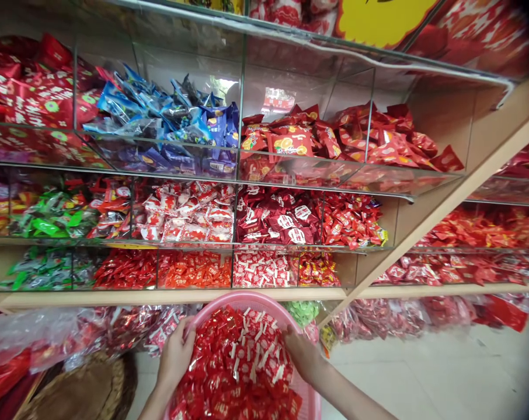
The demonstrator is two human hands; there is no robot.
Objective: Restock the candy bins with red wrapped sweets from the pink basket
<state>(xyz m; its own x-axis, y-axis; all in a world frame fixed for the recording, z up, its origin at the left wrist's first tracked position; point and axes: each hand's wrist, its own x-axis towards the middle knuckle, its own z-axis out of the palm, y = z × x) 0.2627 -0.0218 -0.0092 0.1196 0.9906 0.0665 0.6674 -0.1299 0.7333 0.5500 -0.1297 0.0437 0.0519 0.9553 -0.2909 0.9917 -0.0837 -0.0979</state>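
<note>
A round pink plastic basket (247,298) sits low in front of me, in the lower middle of the view. It is heaped with small wrapped candies: shiny red ones (216,344) at the left and front, and red-and-white ones with pale sticks (260,350) at the back right. My left hand (177,353) is closed on the basket's left rim, thumb on the inner side. On the opposite side my right hand (303,353) grips the right rim, its fingers partly hidden. The basket's near edge is cut off by the frame.
Ahead stands a wooden shelf with glass-divided bins of candies: blue packets (159,116), red packets (291,140), green ones (54,216). Bagged candies (391,318) lie beneath. A brown woven basket (78,388) is at lower left, pale tiled floor (422,373) at right.
</note>
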